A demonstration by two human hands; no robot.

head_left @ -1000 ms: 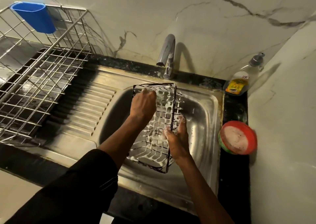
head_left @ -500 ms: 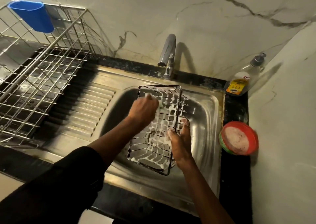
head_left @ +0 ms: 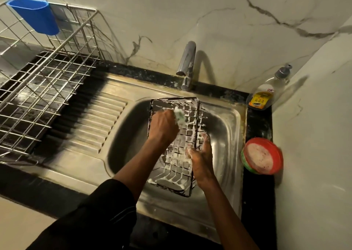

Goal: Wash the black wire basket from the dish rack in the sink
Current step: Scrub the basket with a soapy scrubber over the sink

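Observation:
The black wire basket (head_left: 176, 165) stands tilted on its side in the steel sink (head_left: 226, 133), its wires coated in white foam. My left hand (head_left: 163, 127) grips a green and white scrub sponge (head_left: 179, 116) and presses it against the basket's upper part. My right hand (head_left: 201, 154) grips the basket's right rim, soapy fingers curled over the wire. The metal dish rack (head_left: 43, 89) sits on the drainboard at the left.
A chrome tap (head_left: 187, 64) stands behind the sink, with no water running. A dish soap bottle (head_left: 266, 93) stands in the back right corner. A red tub of soap paste (head_left: 262, 155) sits on the black counter at the right. A blue cup (head_left: 36, 18) hangs on the rack.
My left hand has slid the sponge along the basket's upper wires, and the sponge now shows beyond my fingers. My right hand keeps its hold on the rim.

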